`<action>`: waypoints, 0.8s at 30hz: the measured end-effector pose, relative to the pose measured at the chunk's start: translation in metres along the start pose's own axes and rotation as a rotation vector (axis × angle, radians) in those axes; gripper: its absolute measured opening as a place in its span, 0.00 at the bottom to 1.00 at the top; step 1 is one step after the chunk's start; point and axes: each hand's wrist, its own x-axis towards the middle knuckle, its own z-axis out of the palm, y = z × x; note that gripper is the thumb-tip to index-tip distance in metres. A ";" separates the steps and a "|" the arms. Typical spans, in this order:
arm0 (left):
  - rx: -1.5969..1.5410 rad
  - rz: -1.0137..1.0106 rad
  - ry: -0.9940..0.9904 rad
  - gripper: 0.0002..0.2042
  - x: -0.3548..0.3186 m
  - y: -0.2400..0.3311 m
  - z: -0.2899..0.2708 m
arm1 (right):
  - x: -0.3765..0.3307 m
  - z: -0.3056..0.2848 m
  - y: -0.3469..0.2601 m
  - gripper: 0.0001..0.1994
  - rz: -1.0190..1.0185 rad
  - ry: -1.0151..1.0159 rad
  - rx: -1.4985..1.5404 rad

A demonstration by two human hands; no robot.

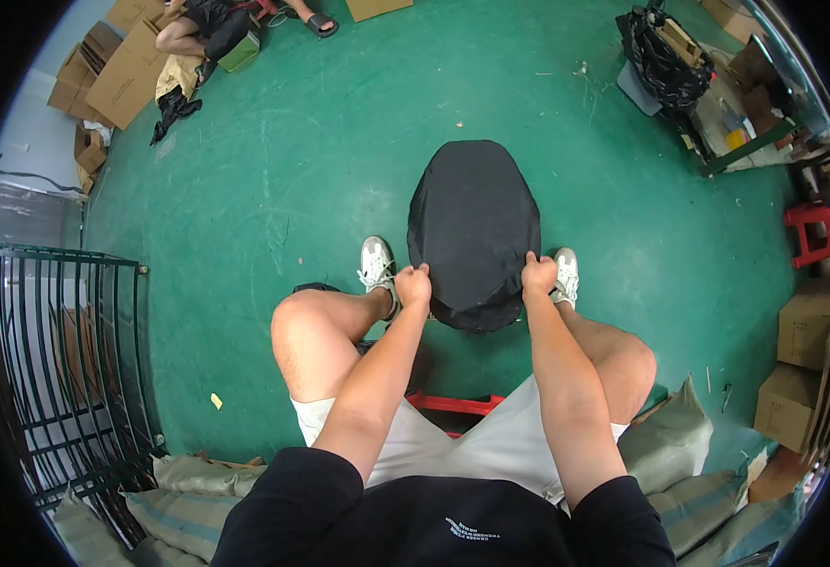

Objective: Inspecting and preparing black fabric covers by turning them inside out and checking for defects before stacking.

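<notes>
- The floor [339, 142] is painted green, scuffed and scattered with small scraps.
- Flattened cardboard boxes [117, 66] lie at the far left, where another person's legs [188, 33] and a sandalled foot show at the top edge.
- A black metal cage rack [65, 359] stands at the left; stuffed sacks [665, 444] lie behind and beside the seated person.
- At the right are stacked cartons [803, 364], a red stool [812, 231] and a cluttered green-framed shelf [746, 123] with a black bag [661, 52] beside it.
- The person sits on a low red seat [455, 404], knees apart, white sneakers on the floor.
- A black fabric-covered pad [474, 227], rounded like a seat cushion, lies on the floor between the feet.
- The left hand [413, 283] is clenched on the pad's near left edge, gripping the black fabric.
- The right hand [539, 275] is clenched on the near right edge in the same way.
- Both forearms reach straight forward, roughly parallel, between the knees.
</notes>
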 end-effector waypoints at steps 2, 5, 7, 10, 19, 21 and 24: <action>0.037 -0.067 -0.043 0.18 -0.013 -0.010 -0.002 | -0.009 -0.005 0.007 0.21 -0.029 -0.002 0.008; 0.077 0.087 0.056 0.17 -0.023 -0.014 -0.003 | -0.015 -0.008 0.013 0.24 -0.104 0.066 -0.086; 0.138 0.143 0.072 0.18 -0.024 -0.015 -0.003 | -0.018 -0.008 0.016 0.24 -0.096 0.024 -0.083; -0.028 -0.026 -0.052 0.20 -0.023 -0.014 -0.005 | -0.023 -0.007 0.016 0.24 -0.091 -0.017 -0.054; 0.140 0.257 -0.087 0.26 -0.034 -0.029 -0.010 | -0.052 -0.006 0.044 0.24 -0.336 -0.022 0.055; 0.153 0.247 -0.080 0.24 -0.039 -0.030 -0.015 | -0.054 -0.003 0.052 0.23 -0.184 0.049 0.051; 0.163 0.227 -0.094 0.23 -0.046 -0.031 -0.019 | -0.053 0.000 0.060 0.23 -0.098 0.038 0.017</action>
